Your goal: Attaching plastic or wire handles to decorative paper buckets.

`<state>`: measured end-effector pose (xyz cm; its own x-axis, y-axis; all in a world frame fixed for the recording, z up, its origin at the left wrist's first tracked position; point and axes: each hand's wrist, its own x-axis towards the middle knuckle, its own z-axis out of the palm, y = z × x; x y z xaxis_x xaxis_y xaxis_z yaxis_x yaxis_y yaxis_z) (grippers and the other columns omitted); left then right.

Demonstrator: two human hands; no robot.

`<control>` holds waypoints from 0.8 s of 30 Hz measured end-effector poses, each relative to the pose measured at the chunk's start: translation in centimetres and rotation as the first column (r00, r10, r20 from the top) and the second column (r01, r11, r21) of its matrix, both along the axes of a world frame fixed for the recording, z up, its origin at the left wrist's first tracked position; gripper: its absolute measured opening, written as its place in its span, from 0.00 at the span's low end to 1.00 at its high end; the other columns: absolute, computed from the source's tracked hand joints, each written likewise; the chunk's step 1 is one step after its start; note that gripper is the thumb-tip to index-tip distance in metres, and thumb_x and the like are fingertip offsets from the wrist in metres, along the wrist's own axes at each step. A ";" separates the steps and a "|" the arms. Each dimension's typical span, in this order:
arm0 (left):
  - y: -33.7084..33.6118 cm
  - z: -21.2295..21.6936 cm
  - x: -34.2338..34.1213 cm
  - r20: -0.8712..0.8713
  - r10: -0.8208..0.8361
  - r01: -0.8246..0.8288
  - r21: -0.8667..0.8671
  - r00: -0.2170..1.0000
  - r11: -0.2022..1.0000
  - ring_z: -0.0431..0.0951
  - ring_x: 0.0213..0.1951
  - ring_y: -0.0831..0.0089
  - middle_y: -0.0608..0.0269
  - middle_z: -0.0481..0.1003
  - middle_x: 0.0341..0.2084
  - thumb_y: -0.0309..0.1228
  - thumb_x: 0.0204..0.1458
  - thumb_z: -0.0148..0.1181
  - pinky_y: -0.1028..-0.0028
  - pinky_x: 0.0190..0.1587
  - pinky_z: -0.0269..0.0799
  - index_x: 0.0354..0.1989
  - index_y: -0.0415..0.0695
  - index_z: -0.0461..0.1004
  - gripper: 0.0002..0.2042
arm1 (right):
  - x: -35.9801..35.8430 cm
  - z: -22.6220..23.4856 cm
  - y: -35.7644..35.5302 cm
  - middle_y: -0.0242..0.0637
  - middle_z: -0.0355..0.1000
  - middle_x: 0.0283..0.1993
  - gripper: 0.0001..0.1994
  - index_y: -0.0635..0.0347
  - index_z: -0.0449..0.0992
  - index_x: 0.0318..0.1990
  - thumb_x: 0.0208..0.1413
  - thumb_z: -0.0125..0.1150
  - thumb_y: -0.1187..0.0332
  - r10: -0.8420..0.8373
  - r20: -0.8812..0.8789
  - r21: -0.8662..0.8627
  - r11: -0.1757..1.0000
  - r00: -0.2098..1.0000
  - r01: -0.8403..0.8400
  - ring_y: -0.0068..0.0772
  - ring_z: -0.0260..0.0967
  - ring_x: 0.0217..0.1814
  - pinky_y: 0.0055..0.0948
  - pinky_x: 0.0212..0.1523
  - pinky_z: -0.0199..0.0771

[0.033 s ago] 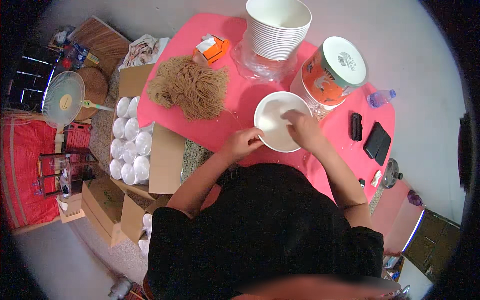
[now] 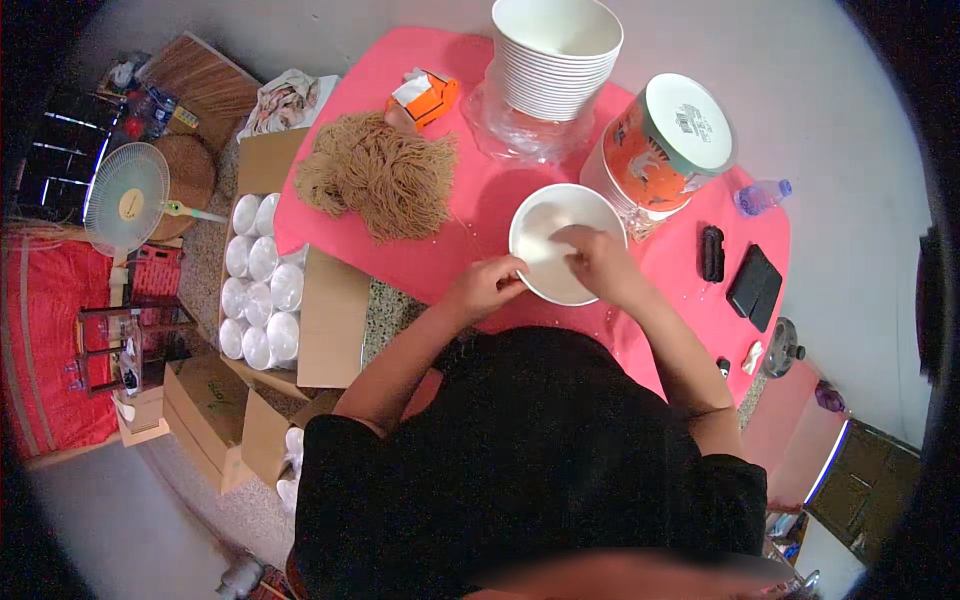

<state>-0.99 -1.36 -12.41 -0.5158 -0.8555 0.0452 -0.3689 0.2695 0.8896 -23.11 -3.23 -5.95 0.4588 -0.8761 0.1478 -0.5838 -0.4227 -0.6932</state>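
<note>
At the near edge of a pink tablecloth (image 2: 480, 225), mouth upward, one white paper bucket (image 2: 530, 245), directly in front of a person in a black shirt (image 2: 540, 440). Clamped on the bucket's left rim, thumb and fingertips of the left hand (image 2: 487, 287). In from the right, over the bucket's opening with fingers bent and pointing left, the right hand (image 2: 608, 265). Impossible to tell from this angle: whether pressed together or slightly apart at those fingertips, or whether in contact with the inner wall.

Just beyond, to the right, an upturned orange printed bucket (image 2: 645, 160), pale base on top, over white rims below. Farther back, a tall stack of white paper buckets (image 2: 556, 70), open ends up, with crumpled clear plastic wrap (image 2: 520, 135) about its foot. Left of the hands and well apart from them, a heap of tan cord-like strands (image 2: 385, 175), near an orange tissue pack (image 2: 438, 98). Along the right side, a clear bottle (image 2: 760, 198) with a blue cap, lying down; nearer, a narrow black case (image 2: 712, 254) beside a flat black item (image 2: 755, 287). Left of the table, an open cardboard box (image 2: 333, 320) full of white round-ended containers (image 2: 260, 300).
</note>
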 end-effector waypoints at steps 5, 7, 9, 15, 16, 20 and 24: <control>-0.2 -0.8 -0.5 -0.036 -0.005 0.003 -0.040 0.999 0.999 0.75 0.31 0.74 0.61 0.74 0.29 0.26 0.45 0.62 0.75 0.34 0.71 0.36 0.42 0.72 0.10 | 2.0 -1.8 0.7 0.51 0.72 0.34 0.11 0.63 0.74 0.38 0.45 0.55 0.71 0.155 0.068 0.440 0.882 0.986 -0.169 0.50 0.71 0.36 0.38 0.38 0.69; 0.0 -0.8 -0.6 -0.047 0.000 -0.002 -0.054 0.999 0.999 0.77 0.30 0.67 0.56 0.74 0.27 0.27 0.47 0.60 0.71 0.32 0.72 0.35 0.41 0.71 0.08 | 1.8 -3.0 0.6 0.51 0.72 0.32 0.10 0.63 0.75 0.36 0.47 0.55 0.69 0.176 0.004 0.426 0.890 0.984 -0.161 0.49 0.71 0.34 0.39 0.36 0.69; 0.1 -0.1 -0.9 -0.028 0.001 -0.002 -0.021 1.000 1.000 0.76 0.33 0.71 0.58 0.74 0.30 0.27 0.46 0.60 0.72 0.34 0.72 0.37 0.42 0.71 0.09 | 1.3 -3.5 0.4 0.50 0.72 0.30 0.08 0.64 0.74 0.34 0.46 0.55 0.71 0.208 -0.008 0.414 0.891 0.978 -0.186 0.50 0.71 0.33 0.40 0.37 0.69; 0.5 -3.2 0.7 -0.157 0.092 -0.088 0.028 0.983 0.996 0.75 0.38 0.75 0.61 0.75 0.34 0.25 0.49 0.57 0.75 0.40 0.71 0.51 0.42 0.66 0.19 | -4.7 4.0 -0.2 0.49 0.70 0.29 0.05 0.67 0.71 0.32 0.46 0.52 0.78 -0.177 -0.071 0.137 0.973 0.982 0.185 0.42 0.71 0.31 0.35 0.34 0.69; 0.4 -3.5 1.0 -0.164 0.086 -0.100 -0.078 0.983 0.992 0.76 0.35 0.75 0.61 0.76 0.31 0.25 0.50 0.55 0.75 0.38 0.71 0.55 0.42 0.63 0.22 | -6.2 5.0 -0.2 0.49 0.70 0.28 0.05 0.67 0.70 0.33 0.46 0.52 0.78 -0.258 -0.079 0.157 0.951 0.963 0.268 0.40 0.70 0.30 0.33 0.33 0.69; 0.3 -1.9 2.7 -0.232 0.175 -0.095 0.318 0.957 0.943 0.73 0.29 0.79 0.64 0.76 0.31 0.28 0.54 0.49 0.77 0.33 0.69 0.56 0.43 0.63 0.19 | -11.3 6.0 0.8 0.44 0.68 0.25 0.05 0.69 0.70 0.32 0.47 0.51 0.78 -0.487 -0.027 0.160 0.860 0.873 0.484 0.24 0.65 0.27 0.26 0.31 0.66; -0.1 -0.9 4.2 -0.327 0.108 0.056 0.455 0.939 0.889 0.72 0.26 0.78 0.61 0.76 0.30 0.29 0.54 0.49 0.78 0.30 0.67 0.54 0.42 0.65 0.18 | -13.1 5.8 1.6 0.43 0.67 0.24 0.05 0.69 0.70 0.31 0.49 0.51 0.76 -0.526 -0.168 0.190 0.813 0.834 0.551 0.25 0.65 0.26 0.26 0.30 0.65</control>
